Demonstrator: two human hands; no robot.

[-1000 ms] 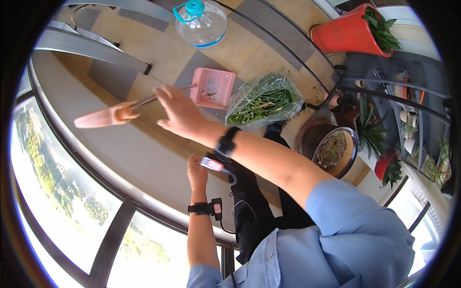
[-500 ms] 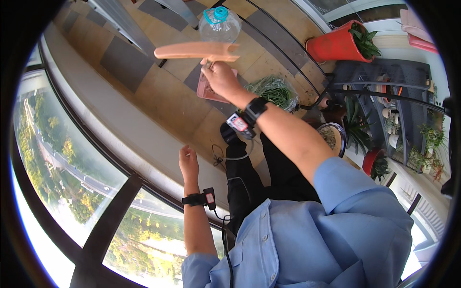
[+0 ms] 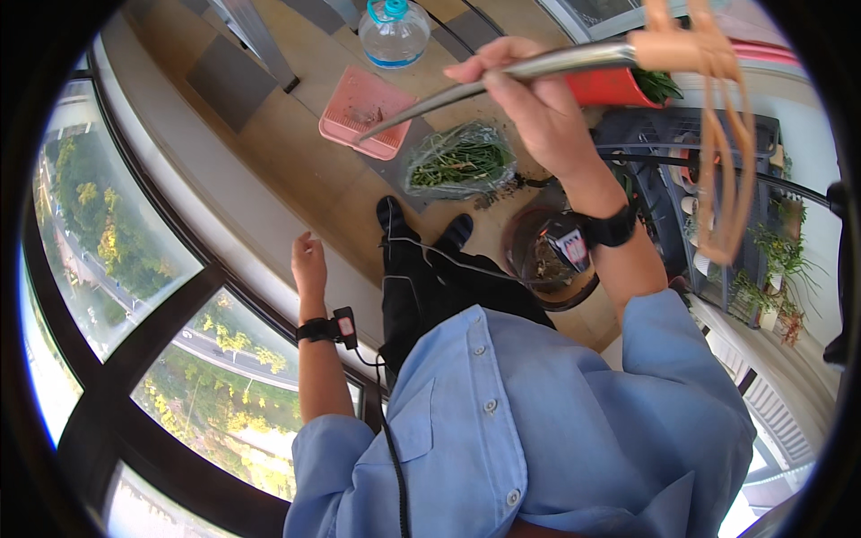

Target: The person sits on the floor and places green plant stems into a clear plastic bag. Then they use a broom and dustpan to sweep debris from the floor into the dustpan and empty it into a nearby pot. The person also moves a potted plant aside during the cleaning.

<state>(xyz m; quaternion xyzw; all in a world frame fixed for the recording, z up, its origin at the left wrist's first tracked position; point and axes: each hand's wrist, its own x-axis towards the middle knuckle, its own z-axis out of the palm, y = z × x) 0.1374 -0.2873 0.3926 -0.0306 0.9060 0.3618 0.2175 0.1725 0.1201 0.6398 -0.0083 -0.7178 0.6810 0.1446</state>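
My right hand (image 3: 538, 112) is raised and closed round the metal handle of a broom (image 3: 547, 65). Its peach-coloured head (image 3: 668, 51) is lifted at the upper right, smeared by motion. The handle's thin far end overlaps a pink ridged dustpan (image 3: 345, 99) on the floor in my view; I cannot tell whether they touch. Some dirt lies in the dustpan. My left hand (image 3: 308, 267) hangs low beside the window wall, fingers loosely curled, holding nothing visible.
A bag of green stalks (image 3: 462, 161) lies on the tiles with soil scattered beside it. Beyond stands a clear water jug (image 3: 393, 40). A round pot (image 3: 538, 247) is near my right foot. A red planter (image 3: 599, 87) and a dark plant rack (image 3: 664, 134) line the right.
My right hand has swung right and nearer, carrying the broom; its head moved from over the jug to the upper right. The dustpan and stalks show more fully. My left hand moved slightly left.
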